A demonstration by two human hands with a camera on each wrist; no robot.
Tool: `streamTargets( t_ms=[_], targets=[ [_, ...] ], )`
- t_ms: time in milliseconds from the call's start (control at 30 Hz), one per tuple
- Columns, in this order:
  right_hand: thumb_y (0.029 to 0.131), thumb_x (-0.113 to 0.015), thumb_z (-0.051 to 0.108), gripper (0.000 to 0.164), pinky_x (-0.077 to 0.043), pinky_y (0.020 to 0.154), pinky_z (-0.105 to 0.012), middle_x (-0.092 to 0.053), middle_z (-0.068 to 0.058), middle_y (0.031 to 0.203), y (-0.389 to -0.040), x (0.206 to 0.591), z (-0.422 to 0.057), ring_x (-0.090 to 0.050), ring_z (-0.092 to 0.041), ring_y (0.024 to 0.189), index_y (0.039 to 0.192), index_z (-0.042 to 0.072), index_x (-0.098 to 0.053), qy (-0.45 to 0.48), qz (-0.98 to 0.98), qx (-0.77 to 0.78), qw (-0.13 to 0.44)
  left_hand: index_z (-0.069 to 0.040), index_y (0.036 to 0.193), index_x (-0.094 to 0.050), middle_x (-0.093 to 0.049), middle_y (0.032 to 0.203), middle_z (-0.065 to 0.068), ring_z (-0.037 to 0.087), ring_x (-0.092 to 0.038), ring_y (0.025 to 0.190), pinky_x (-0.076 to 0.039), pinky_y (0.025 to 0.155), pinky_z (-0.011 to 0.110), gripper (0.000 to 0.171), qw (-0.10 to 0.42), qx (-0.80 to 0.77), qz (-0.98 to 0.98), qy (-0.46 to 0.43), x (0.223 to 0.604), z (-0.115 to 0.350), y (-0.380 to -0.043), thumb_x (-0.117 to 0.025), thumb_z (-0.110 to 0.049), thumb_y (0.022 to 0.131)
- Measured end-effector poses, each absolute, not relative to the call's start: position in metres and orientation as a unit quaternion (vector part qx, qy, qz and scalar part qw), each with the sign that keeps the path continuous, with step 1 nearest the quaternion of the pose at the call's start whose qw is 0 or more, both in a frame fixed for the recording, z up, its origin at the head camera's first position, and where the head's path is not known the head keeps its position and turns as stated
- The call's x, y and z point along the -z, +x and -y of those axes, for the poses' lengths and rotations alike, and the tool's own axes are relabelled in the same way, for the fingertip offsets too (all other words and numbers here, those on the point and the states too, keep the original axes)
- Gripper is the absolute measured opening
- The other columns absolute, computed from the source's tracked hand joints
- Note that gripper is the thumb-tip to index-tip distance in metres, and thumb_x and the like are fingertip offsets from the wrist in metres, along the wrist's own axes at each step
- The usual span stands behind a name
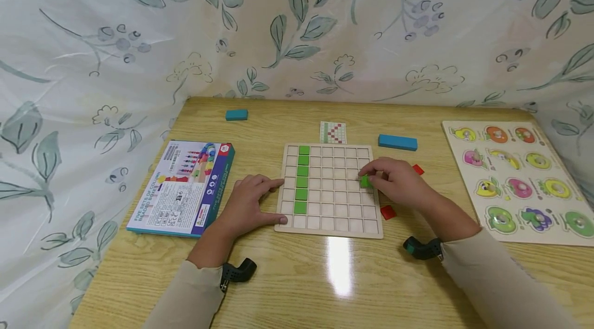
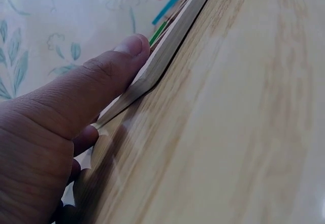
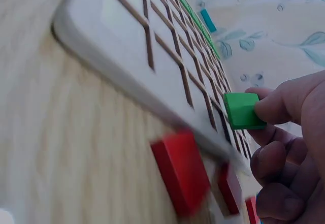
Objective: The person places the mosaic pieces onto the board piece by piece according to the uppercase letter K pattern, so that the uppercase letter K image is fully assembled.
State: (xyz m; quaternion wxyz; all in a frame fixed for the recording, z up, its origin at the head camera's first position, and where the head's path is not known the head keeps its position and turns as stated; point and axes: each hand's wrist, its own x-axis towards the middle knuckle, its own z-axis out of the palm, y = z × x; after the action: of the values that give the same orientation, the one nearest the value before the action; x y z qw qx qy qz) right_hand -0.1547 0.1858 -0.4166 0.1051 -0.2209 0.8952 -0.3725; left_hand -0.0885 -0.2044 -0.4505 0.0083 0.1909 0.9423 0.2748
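A wooden grid board (image 1: 334,233) lies flat on the table, with a column of green square tiles (image 1: 301,182) in its second column from the left. My left hand (image 1: 250,202) steadies the board's left side, index fingertip at the edge and thumb on the lower left corner. In the left wrist view the thumb (image 2: 109,64) lies along the board's rim. Over the right side of the board, my right hand (image 1: 394,182) pinches a green tile (image 3: 242,111) between thumb and fingers. Red tiles (image 1: 388,212) lie just right of the board, below that hand.
A small pattern card (image 1: 333,133) touches or nearly touches the board's far edge. Blue blocks (image 1: 397,142) sit at the back, right and left. A printed toy box (image 1: 185,190) lies at left. At right is a wooden fruit puzzle (image 1: 510,237). A patterned cloth hangs behind.
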Motion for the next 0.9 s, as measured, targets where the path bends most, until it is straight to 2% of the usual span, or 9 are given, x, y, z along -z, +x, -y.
streamTargets(
  t_ms=[300, 633, 900],
  targets=[
    [0.101, -0.07, 0.007, 0.015, -0.05, 0.071, -0.032, -0.067, 0.002, 0.098, -0.147, 0.413, -0.161, -0.057, -0.021, 0.083, 0.109, 0.015, -0.078, -0.248, -0.883, 0.377, 0.127, -0.022, 0.15, -0.065, -0.066, 0.12, -0.002, 0.022, -0.056, 0.112, -0.038, 0.097, 0.048, 0.089, 0.008, -0.281, -0.941, 0.191, 0.451, 0.205, -0.089, -0.095, -0.057, 0.074],
    [0.101, -0.07, 0.008, 0.015, -0.049, 0.069, -0.031, -0.067, 0.007, 0.096, -0.136, 0.41, -0.134, -0.057, -0.016, 0.076, 0.111, 0.016, -0.078, -0.293, -0.87, 0.367, 0.151, -0.022, 0.152, -0.064, -0.065, 0.119, -0.003, 0.019, -0.054, 0.107, -0.036, 0.093, 0.046, 0.081, 0.007, -0.284, -0.936, 0.208, 0.451, 0.208, -0.089, -0.09, -0.053, 0.081],
    [0.101, -0.07, 0.008, 0.016, -0.049, 0.072, -0.031, -0.068, 0.01, 0.095, -0.131, 0.406, -0.114, -0.057, -0.015, 0.08, 0.111, 0.016, -0.078, -0.325, -0.858, 0.369, 0.152, -0.022, 0.151, -0.065, -0.065, 0.122, -0.002, 0.021, -0.055, 0.108, -0.036, 0.094, 0.047, 0.075, 0.005, -0.288, -0.932, 0.219, 0.453, 0.209, -0.089, -0.086, -0.045, 0.083]
  ],
)
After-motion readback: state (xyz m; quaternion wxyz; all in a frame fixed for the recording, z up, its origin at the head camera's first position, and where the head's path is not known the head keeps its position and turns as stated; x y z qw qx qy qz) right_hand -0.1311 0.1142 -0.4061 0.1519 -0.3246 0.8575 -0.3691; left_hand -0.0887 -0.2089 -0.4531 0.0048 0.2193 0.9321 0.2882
